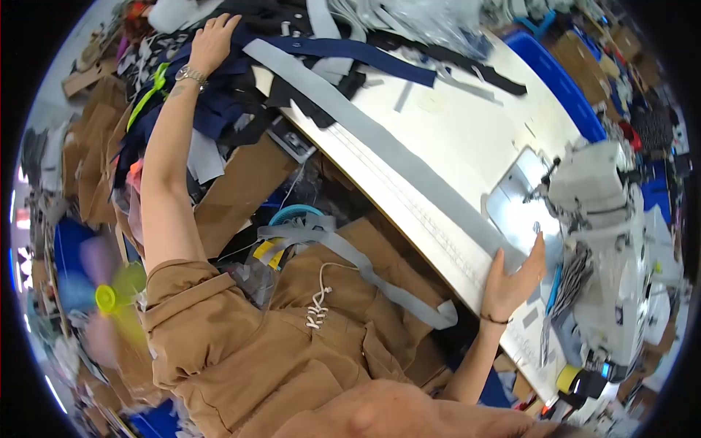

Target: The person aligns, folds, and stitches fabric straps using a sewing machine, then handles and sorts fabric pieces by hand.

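My left hand [213,45], with a metal watch at the wrist, reaches far out to a heap of dark navy cloth [241,55]. Its fingers are bent down onto the cloth, and their tips are partly hidden. A long grey fabric strip [394,153] runs diagonally along the white table [475,120], beside printed ruler markings. Near the sewing machine [595,186], my right hand [515,281] rests by the strip's near end, thumb and fingers apart. That hand appears to touch the strip without gripping it. Another grey strip [365,266] lies across my brown clothing.
A blue bin [558,80] borders the table's far side. Clear plastic bags [431,25] and dark strips are piled at the back. Cardboard [244,190] and a turquoise basket [296,214] sit below the table edge. At left, a small fan [106,298] is blurred.
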Demonstrator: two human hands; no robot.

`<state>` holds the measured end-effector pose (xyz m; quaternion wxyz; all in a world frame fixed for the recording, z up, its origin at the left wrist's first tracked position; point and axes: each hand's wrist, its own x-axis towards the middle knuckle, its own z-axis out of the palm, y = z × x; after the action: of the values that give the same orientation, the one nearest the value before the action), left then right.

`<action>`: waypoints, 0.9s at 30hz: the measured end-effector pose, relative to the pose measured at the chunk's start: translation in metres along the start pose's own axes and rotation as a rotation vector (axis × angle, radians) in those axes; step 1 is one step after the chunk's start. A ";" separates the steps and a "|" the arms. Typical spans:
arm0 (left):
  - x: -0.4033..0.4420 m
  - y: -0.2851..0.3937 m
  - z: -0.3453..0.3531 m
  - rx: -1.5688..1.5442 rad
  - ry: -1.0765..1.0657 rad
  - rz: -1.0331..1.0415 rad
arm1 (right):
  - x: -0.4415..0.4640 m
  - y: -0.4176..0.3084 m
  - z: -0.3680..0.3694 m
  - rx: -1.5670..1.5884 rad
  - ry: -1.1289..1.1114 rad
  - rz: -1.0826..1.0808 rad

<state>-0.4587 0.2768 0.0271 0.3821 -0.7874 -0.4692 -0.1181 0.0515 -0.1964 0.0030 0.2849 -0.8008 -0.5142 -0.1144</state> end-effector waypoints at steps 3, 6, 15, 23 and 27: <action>0.012 0.003 -0.020 -0.113 0.173 -0.089 | -0.003 0.001 0.002 -0.120 0.089 -0.178; 0.025 0.038 -0.086 -0.426 0.316 -0.021 | -0.010 -0.012 -0.003 -0.293 0.102 -0.271; 0.064 0.260 -0.154 -0.772 0.007 0.483 | -0.020 -0.008 -0.009 0.106 -0.302 -0.319; 0.092 0.267 -0.096 -0.850 -0.168 0.286 | -0.025 -0.006 -0.007 0.121 -0.307 -0.330; 0.096 0.258 -0.105 -1.204 -0.044 0.147 | -0.013 -0.014 0.001 0.110 -0.349 -0.339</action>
<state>-0.1758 0.1951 0.0245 -0.1330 -0.8978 -0.2723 -0.3195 0.0329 -0.2012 0.0005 0.2116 -0.6941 -0.6881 0.0078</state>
